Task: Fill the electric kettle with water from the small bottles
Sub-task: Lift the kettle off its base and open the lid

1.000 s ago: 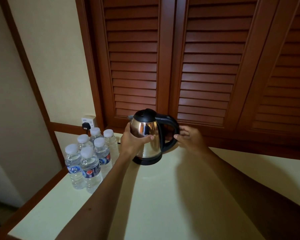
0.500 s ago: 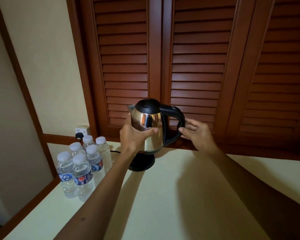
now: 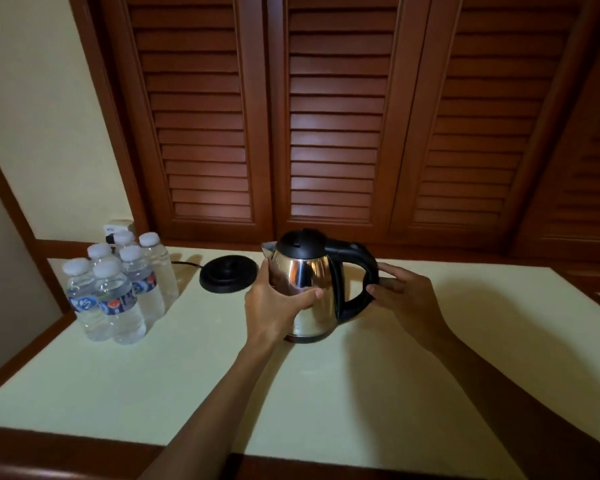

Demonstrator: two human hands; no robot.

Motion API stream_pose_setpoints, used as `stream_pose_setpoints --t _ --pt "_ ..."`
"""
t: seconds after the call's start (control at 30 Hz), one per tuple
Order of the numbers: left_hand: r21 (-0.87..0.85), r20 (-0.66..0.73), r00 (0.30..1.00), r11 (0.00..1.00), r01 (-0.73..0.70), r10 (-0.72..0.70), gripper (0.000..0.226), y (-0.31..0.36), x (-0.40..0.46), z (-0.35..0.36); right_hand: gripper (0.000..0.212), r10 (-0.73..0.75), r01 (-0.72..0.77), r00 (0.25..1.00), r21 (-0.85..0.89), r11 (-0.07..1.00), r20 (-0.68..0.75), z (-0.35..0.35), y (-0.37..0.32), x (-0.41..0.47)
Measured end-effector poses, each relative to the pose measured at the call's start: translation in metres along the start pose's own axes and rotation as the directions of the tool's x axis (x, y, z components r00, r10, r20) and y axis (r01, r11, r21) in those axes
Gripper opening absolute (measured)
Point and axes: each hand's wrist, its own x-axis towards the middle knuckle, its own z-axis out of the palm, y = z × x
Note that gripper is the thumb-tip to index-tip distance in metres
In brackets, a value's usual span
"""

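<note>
Cream countertop (image 3: 187, 375) scene: left hand (image 3: 274, 306) wraps the kettle (image 3: 305, 285) body, right hand (image 3: 406, 296) curls on its handle, so I'd set it down flat before popping the lid.

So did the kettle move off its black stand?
Yes. The kettle now sits on the table, to the right of its black base, nearer the person; before, it was on the base.
</note>
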Motion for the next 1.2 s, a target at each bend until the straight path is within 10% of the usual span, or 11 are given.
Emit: stream_pose_setpoints --t 0.73,0.97,1.2 --pt "-0.019 0.096 0.992 0.996 0.084 -0.082 0.099 0.012 -0.013 -0.034 0.048 0.145 -0.129 0.988 -0.271 0.954 0.042 -0.007 -0.013 0.015" --pt "-0.227 0.274 0.958 0.963 0.146 -0.081 0.098 -0.010 0.008 -0.044 0.039 -0.251 0.333 0.942 -0.520 0.786 0.224 0.049 -0.081 0.030" --pt "-0.298 0.309 0.951 0.948 0.110 -0.013 0.095 -0.015 0.022 -0.043 0.040 0.026 0.416 0.857 -0.723 0.551 0.514 0.094 -0.103 0.072"
